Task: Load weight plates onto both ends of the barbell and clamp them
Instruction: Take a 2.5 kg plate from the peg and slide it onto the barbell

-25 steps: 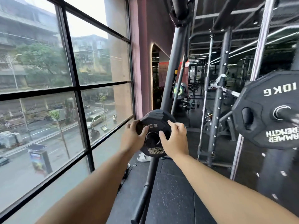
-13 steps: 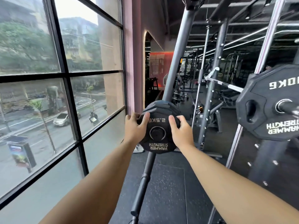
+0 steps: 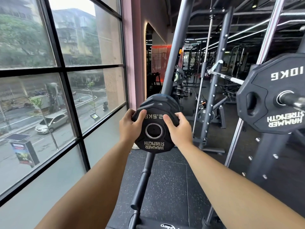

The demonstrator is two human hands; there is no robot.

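The 2.5 kg plate (image 3: 154,133) is held upright, well left of the 10 kg plate (image 3: 270,96) seated on the barbell sleeve (image 3: 292,100). The left hand (image 3: 128,126) and right hand (image 3: 179,129) clamp its upper rim, thumbs on the face, fingers curled behind. Risk, as judged: gripped high on the rim only, the plate could swing or slip in transit and miss the sleeve.

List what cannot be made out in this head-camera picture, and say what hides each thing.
All in the head view:
- Fingertips of the left hand and right hand: behind the 2.5 kg plate they grip.
- Whether that plate hangs on a peg: the plate hides it.
- Barbell sleeve past the 10 kg plate: cut off by the right edge, so any clamp is unseen.
- Barbell's far end: out of frame.
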